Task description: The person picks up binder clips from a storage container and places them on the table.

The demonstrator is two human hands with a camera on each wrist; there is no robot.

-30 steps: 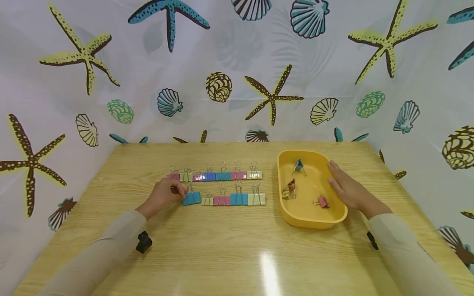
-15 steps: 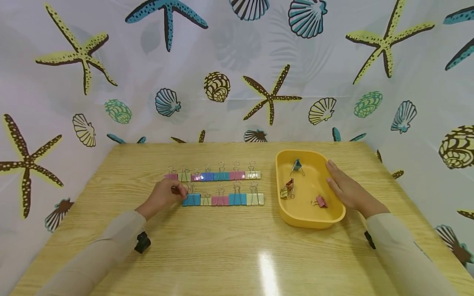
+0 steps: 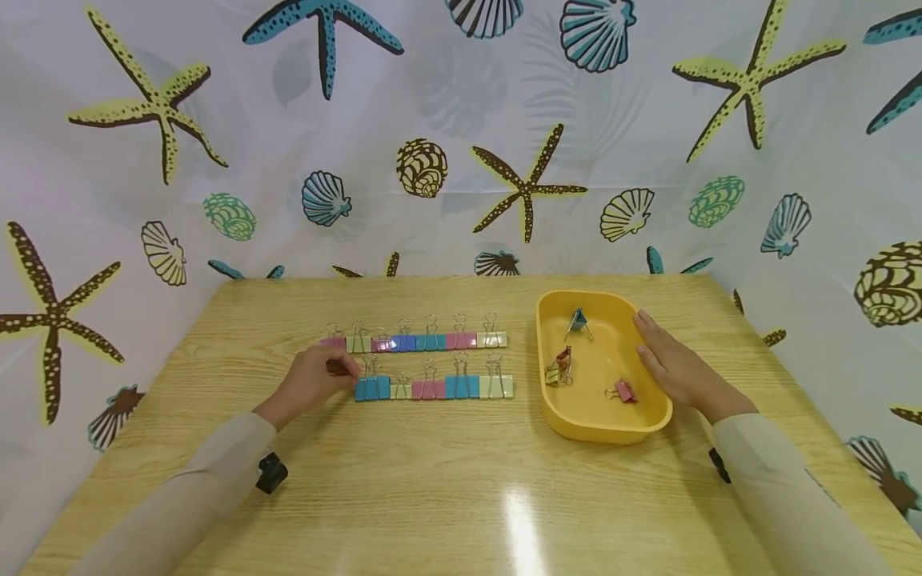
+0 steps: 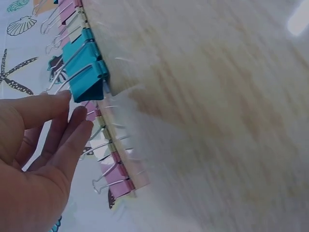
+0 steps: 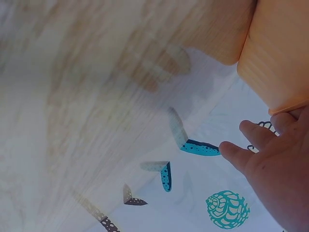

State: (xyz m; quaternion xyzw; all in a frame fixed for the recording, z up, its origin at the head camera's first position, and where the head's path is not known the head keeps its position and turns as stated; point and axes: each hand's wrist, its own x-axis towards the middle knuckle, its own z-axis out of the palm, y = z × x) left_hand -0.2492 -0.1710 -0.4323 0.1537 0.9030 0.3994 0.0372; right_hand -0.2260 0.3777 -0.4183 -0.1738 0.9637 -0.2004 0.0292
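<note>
A blue binder clip (image 3: 372,390) stands at the left end of the front row, against a small pale yellow binder clip (image 3: 400,392). My left hand (image 3: 311,378) is just left of it, and in the left wrist view a fingertip is at the edge of the blue clip (image 4: 87,67) with the other fingers loosely extended. Farther right in that row are a pink clip (image 3: 429,390), another blue clip (image 3: 462,388) and a pale yellow clip (image 3: 496,388). With straight fingers, my right hand (image 3: 673,364) rests against the right side of a yellow tray (image 3: 605,434).
Behind the front row runs a back row of coloured binder clips, including a teal clip (image 3: 432,343). Loose in the tray lie a teal clip (image 3: 579,322), a pink clip (image 3: 624,391) and others at the left. A patterned cloth (image 3: 461,232) rises behind the wooden table (image 3: 403,480).
The blue clip has straightened and moved right against the small pale yellow clip. My left hand has since loosened and drawn slightly left. The right hand stays at the tray.
</note>
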